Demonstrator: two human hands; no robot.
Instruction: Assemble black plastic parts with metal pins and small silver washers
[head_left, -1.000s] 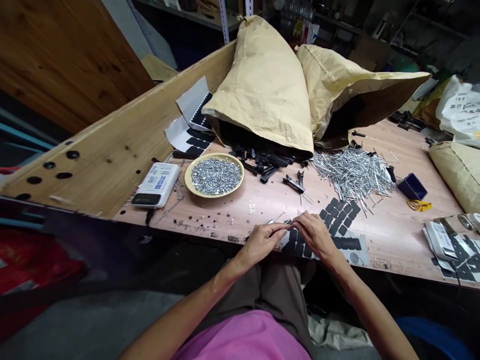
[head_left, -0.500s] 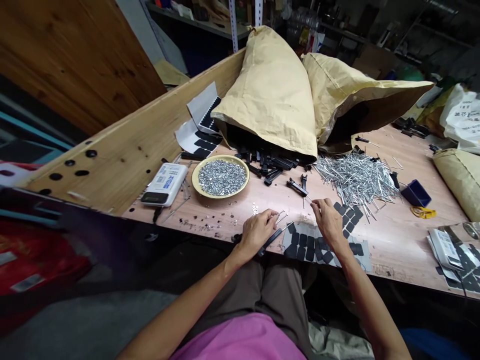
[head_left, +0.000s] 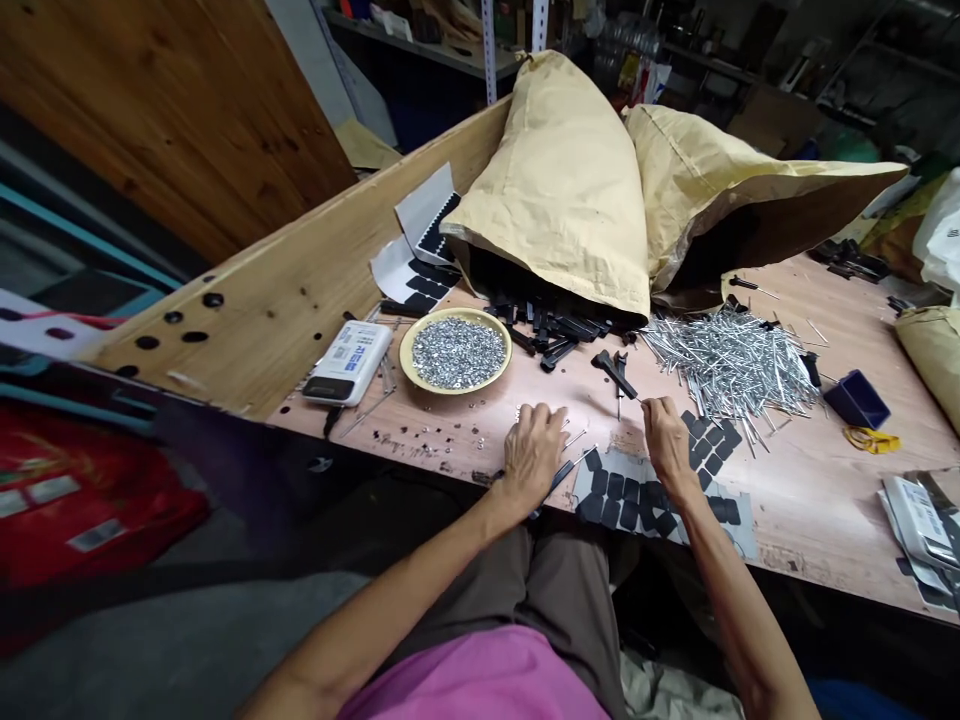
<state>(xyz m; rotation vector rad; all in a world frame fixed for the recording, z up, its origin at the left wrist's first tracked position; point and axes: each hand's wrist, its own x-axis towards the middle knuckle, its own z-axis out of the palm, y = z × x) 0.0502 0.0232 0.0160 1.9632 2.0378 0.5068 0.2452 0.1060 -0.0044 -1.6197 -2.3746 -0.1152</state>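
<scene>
My left hand [head_left: 534, 455] is bent over the front of the table, fingertips down beside a few small metal nuts [head_left: 517, 412]. Thin metal rods [head_left: 576, 437] stick out from under its fingers; the grip itself is partly hidden. A black plastic part [head_left: 561, 478] with a rod lies below that palm. My right hand [head_left: 666, 440] pinches the rod end of another black plastic part [head_left: 615, 374], which points away to the left. Beneath it is a second such part [head_left: 621, 372]. Between the hands, black adhesive pads [head_left: 615, 490] lie on a grey sheet.
A yellow bowl [head_left: 405, 362] of small metal pieces stands left, beside a white boxy device [head_left: 349, 362]. Large paper sacks [head_left: 562, 190] fill the back, one spilling black parts [head_left: 555, 330]. A heap of metal rods [head_left: 739, 365] and a dark blue box [head_left: 857, 400] are right.
My left fingers have spread and lowered toward the nuts. The black part in my right hand has turned a little. The whole view has shifted slightly.
</scene>
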